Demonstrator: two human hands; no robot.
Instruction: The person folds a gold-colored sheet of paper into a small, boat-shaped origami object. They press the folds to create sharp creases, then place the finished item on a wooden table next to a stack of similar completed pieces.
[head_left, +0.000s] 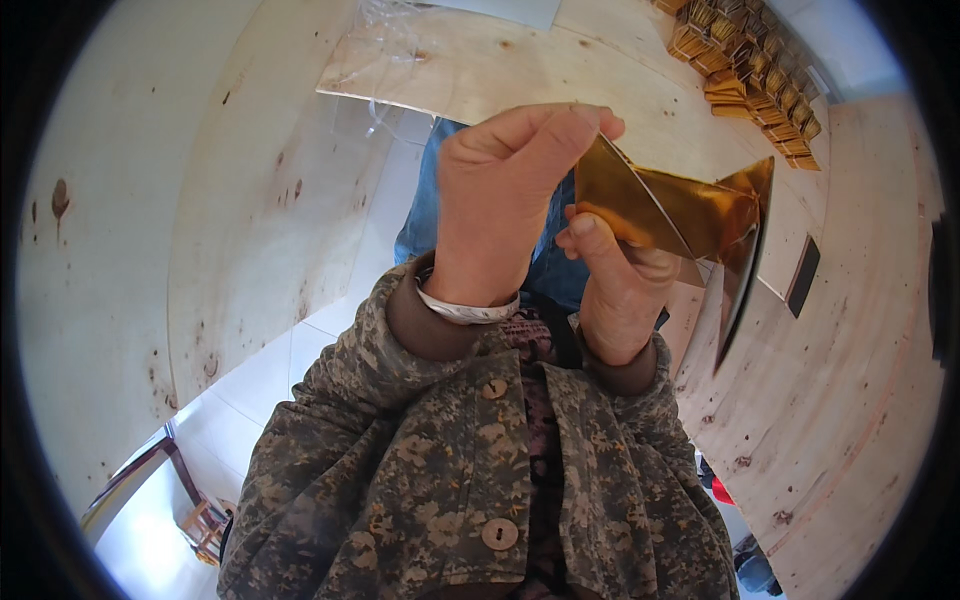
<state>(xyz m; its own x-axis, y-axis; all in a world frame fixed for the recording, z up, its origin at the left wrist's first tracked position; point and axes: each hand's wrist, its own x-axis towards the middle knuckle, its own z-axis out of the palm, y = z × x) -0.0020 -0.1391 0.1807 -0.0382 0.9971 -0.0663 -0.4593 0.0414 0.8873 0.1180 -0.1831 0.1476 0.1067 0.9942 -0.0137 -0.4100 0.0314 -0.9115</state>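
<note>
The person's two hands are both clamped on one gold foil sheet (640,200), which is held up in the air between them and to their right, above the lap. The left hand (490,205) pinches the sheet's upper left corner between thumb and fingers, with its back toward the body; the right hand (625,280), lower and just to the right, grips the lower edge, its thumb laid against the shiny face. A straight pale edge slants down across the foil from the left hand's fingertips, and the far end flares out to the right of both hands, its outer edge dark. Below the left hand, a white band (470,308) circles the wrist, next to the brown cuff of a mottled jacket (430,450). Blue trousers (425,190) show behind the hands. Beyond them stretches a pale wooden tabletop (570,75), with crumpled clear plastic (385,50) ahead and left of the left hand. Bundled gold pieces (750,75) sit in rows ahead and well right of the right hand. A dark rectangular piece (803,277) lies to that hand's right.
</note>
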